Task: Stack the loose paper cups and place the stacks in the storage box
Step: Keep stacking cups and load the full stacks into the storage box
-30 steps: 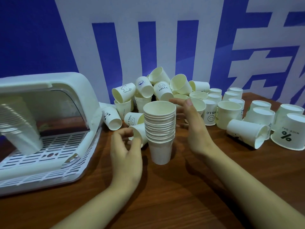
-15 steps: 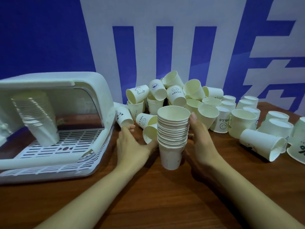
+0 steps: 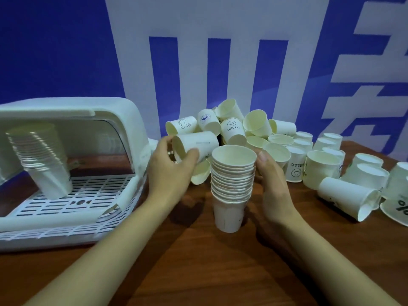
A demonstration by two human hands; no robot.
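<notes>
We see a brown wooden table (image 3: 198, 272) with a visible grain running beneath everything. Behind it we face a wall banner (image 3: 66, 51) in deep blue, crossed by large white shapes resembling oversized characters.

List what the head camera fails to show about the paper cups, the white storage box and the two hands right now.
- Right hand: its fingers are hidden behind the tall stack of nested white paper cups.
- White plastic storage box: its left part is cut off by the frame edge.
- Upside-down white cup with a percent sign: cut off by the right edge.
- Print on the single white paper cup that the left hand holds: too small to read.
</notes>
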